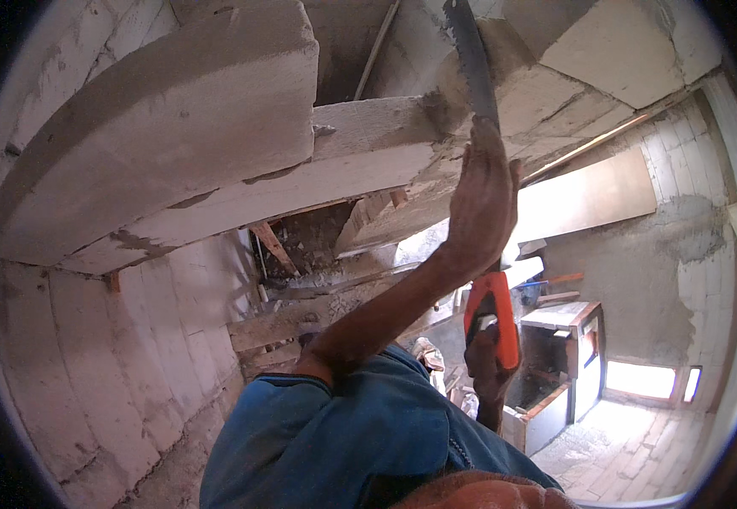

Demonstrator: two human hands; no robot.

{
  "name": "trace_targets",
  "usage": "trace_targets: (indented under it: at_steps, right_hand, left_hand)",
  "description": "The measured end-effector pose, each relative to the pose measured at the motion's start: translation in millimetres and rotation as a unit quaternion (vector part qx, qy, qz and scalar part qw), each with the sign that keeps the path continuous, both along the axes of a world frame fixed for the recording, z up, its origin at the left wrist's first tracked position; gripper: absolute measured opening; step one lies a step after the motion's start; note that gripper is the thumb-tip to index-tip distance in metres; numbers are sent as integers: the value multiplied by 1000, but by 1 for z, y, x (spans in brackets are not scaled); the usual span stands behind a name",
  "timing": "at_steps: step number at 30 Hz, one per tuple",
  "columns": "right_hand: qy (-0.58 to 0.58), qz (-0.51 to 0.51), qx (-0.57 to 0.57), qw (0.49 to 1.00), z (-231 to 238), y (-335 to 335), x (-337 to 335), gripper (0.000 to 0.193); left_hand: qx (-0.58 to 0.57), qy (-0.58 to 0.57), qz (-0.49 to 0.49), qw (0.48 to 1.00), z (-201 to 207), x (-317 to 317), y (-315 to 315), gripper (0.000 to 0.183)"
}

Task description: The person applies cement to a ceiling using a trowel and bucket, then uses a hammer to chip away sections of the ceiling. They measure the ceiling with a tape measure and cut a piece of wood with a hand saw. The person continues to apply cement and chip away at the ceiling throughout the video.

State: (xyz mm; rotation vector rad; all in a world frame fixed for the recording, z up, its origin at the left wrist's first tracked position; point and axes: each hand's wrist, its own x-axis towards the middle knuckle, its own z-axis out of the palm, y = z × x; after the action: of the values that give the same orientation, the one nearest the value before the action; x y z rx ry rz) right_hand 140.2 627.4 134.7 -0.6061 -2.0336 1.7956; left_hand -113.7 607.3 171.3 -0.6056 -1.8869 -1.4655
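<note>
A hand saw runs upward, its dark toothed saw blade (474, 64) reaching toward the pale block masonry overhead. My right hand (489, 360) is closed round its orange saw handle (506, 327). Higher up, my left hand (483, 204) lies along the blade with its fingers stretched upward and the thumb apart. It covers the lower part of the blade, and its palm is hidden. Left of the blade, a pale block beam (368, 127) crosses below a large curved block piece (190, 110). Where the teeth meet the masonry, if they do, I cannot tell.
A white cabinet (555, 407) with an open top stands below at the right. A long pale board (593, 195) leans near the grey plastered wall (640, 288). Wooden pieces and rubble (318, 246) lie beyond the beam. Block walling (114, 356) rises at the left.
</note>
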Motion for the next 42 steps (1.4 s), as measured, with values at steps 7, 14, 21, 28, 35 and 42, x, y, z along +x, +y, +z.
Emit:
trace_targets:
  at_steps: [7,14,21,28,35,42]
  right_hand:
    - [-42,13,-29,999,44,-13,-94,21]
    - [-116,-54,72,989,32,-3,-29,22]
    - [-46,25,6,999,56,-10,-97,19]
    - [-99,-82,57,990,60,-20,-37,19]
    - [-86,12,63,994,65,-19,-87,21]
    - [-78,-69,83,991,54,-15,-19,17]
  left_hand:
    - [0,-192,-156,969,31,-63,-23,58]
    - [14,-64,-57,996,6,-8,1,56]
    - [9,-192,-155,969,35,-71,-20,54]
    - [29,-59,-72,995,7,-14,-4,55]
    - [21,-156,-121,980,19,-64,-15,44]
    - [48,-130,-92,986,9,2,2,56]
